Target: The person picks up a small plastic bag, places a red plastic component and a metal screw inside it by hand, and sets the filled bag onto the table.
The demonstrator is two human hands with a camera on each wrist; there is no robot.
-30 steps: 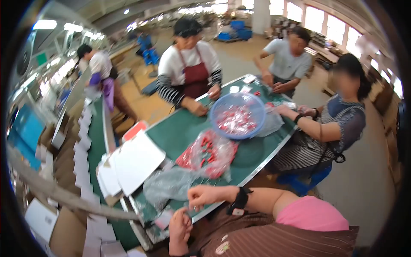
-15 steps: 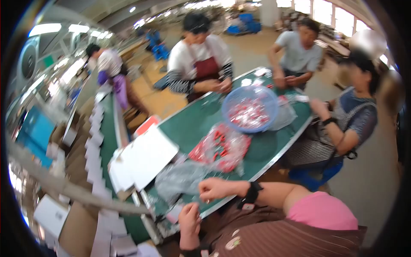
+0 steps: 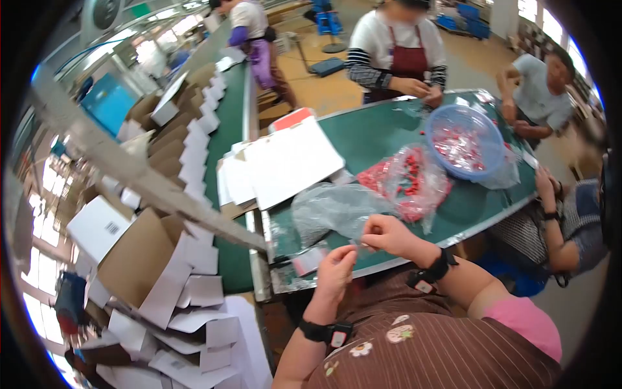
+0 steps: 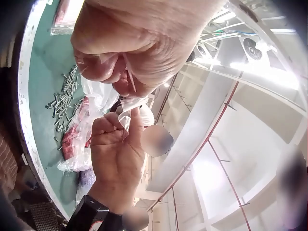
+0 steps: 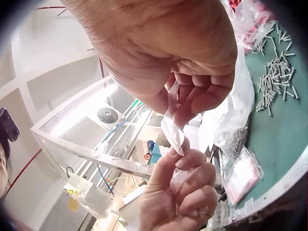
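In front of my body, above the near edge of the green table (image 3: 369, 262), both hands hold a small clear plastic bag (image 5: 174, 134). My left hand (image 3: 335, 275) pinches its lower end in the right wrist view, thumb against curled fingers. The other end is gripped by my right hand (image 3: 389, 236) between thumb and fingers. In the left wrist view a thin pale strip shows between the left fingers. Beyond the hands lies a large clear bag (image 3: 334, 211) with screws inside. Loose screws (image 5: 276, 79) are heaped on the table beside it.
An opened bag of red pieces (image 3: 408, 181) and a blue basin (image 3: 463, 142) of red packets stand farther right. A small flat packet (image 5: 243, 175) lies near the edge. White cards (image 3: 291, 159) are stacked left, beside a slanting post (image 3: 149, 188) and open cartons. Other people work around the table.
The head view has swung left and down, so the table and people shift rightward in it. My hands stay close together in front of me, fingertips now nearer each other.
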